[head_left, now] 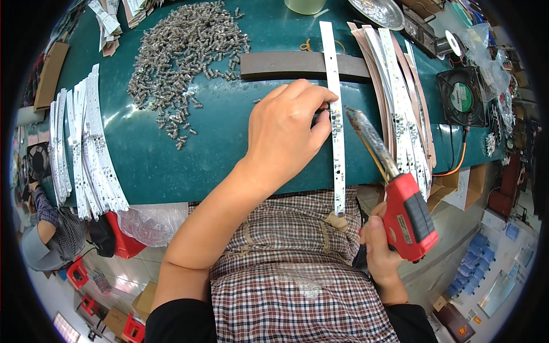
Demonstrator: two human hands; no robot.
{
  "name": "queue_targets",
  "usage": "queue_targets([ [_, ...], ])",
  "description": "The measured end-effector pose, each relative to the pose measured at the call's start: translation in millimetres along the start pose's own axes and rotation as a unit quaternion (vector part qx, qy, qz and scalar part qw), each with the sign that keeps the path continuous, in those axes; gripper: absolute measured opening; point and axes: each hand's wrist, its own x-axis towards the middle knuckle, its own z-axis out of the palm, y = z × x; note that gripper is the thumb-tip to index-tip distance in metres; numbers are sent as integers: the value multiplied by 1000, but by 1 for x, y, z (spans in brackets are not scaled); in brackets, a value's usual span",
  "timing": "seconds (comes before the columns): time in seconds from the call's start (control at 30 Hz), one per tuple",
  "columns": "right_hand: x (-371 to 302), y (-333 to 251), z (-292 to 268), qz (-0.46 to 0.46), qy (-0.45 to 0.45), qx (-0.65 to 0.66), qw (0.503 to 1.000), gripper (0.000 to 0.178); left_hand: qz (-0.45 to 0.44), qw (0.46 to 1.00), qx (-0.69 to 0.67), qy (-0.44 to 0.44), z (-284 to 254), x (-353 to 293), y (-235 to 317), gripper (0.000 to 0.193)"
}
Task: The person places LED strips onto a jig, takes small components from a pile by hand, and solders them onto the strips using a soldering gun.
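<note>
Just rightward, a white strip (338, 150) touches the left hand (289, 124).

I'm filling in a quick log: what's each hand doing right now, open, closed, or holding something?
Left hand: closed, pinching a small, mostly hidden part at the white strip's edge.
Right hand: closed, holding the red-and-black soldering gun.

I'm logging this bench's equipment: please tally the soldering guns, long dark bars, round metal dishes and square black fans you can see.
Red soldering gun: 1
Dark bar: 1
Metal dish: 1
Black fans: 2
Total: 5
</note>
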Motion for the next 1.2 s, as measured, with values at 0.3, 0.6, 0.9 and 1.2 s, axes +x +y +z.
queue_targets([
  [0.3,-3,-9,-5,-5,87,36,996,23,13,1000,13,-4,0,2,0,21],
  [0.6,58,-19,-13,-134,277,-111,945,47,9,1000,13,-9,-3,1,1,21],
  [0.9,109,-15,-1,-163,268,-396,863,49,5,1000,26,-13,-19,1,6,26],
  [1.2,99,-9,-19,-123,286,-35,950,44,-82,989,113,40,-86,4,-6,16],
])
